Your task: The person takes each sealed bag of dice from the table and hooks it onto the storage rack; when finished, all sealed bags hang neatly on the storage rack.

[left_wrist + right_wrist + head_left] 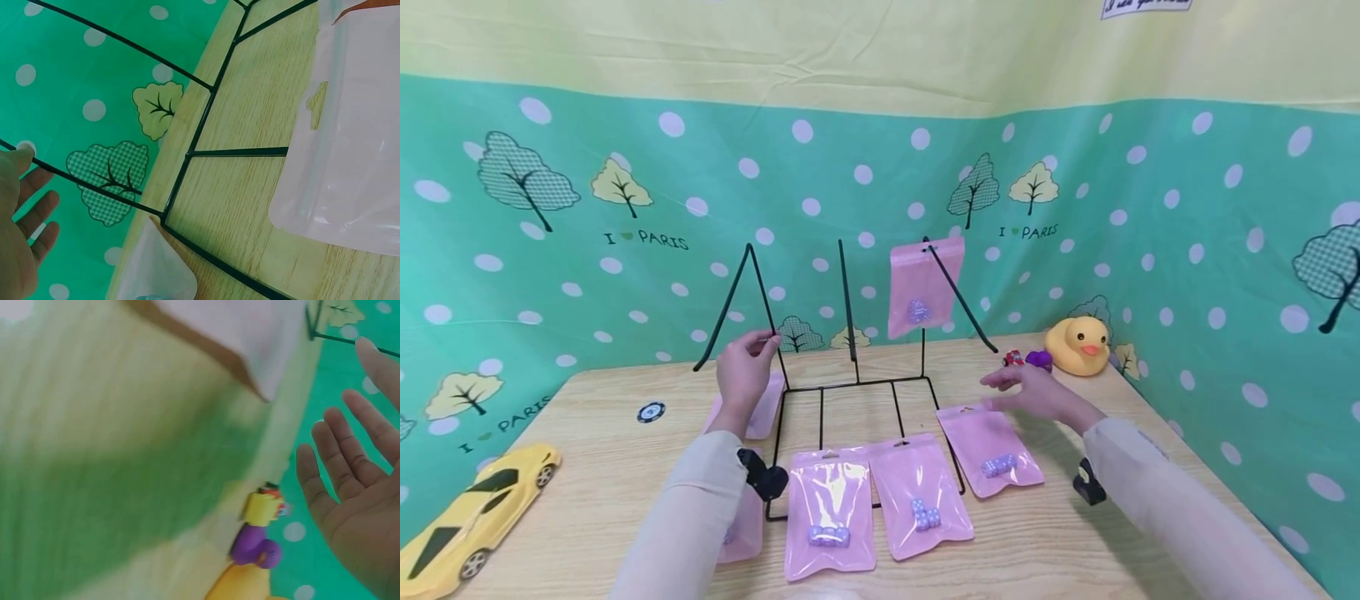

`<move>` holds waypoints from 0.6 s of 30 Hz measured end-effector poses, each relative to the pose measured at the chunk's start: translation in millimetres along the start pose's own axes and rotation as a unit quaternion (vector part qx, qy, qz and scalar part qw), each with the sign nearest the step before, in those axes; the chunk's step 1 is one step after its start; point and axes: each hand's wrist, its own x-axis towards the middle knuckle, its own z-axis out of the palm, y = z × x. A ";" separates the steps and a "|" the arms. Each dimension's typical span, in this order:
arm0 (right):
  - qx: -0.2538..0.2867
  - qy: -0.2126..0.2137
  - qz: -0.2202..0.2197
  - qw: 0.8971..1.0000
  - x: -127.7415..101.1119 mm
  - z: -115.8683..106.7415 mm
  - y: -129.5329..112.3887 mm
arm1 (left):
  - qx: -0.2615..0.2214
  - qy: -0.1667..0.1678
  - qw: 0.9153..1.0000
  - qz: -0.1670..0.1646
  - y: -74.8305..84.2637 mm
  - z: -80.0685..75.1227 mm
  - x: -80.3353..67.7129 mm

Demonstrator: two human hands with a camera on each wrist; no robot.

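black wire rack [857, 387] touched by left hand [743, 375], right hand [1037, 392] above pink pouch [992, 450], both grips apart

A yellow toy car [471, 518] sits at the table's [610, 467] front left corner, a poker chip [651, 412] nearer the back edge. A rubber duck [1078, 344] and small purple toy [1038, 359] occupy the back right corner

Light wooden table [602, 492] carries a black wire rack [857, 387], flat pink zip pouches [829, 512] with small dice inside, a yellow toy car [471, 517], a rubber duck [1078, 344], a small purple toy [1039, 359] and a round chip [651, 412]
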 end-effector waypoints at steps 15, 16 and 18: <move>-0.043 -0.041 0.016 0.998 -5.7 20.0 15.0 | -0.010 0.003 1.000 0.000 0.2 0.1 -1.3; -0.052 -0.042 0.015 0.998 -5.5 20.9 14.6 | -0.009 0.003 1.000 0.001 0.2 0.3 -1.2; -0.067 -0.041 0.021 0.997 -4.7 22.4 13.2 | -0.008 0.003 1.000 0.002 0.6 0.7 -1.3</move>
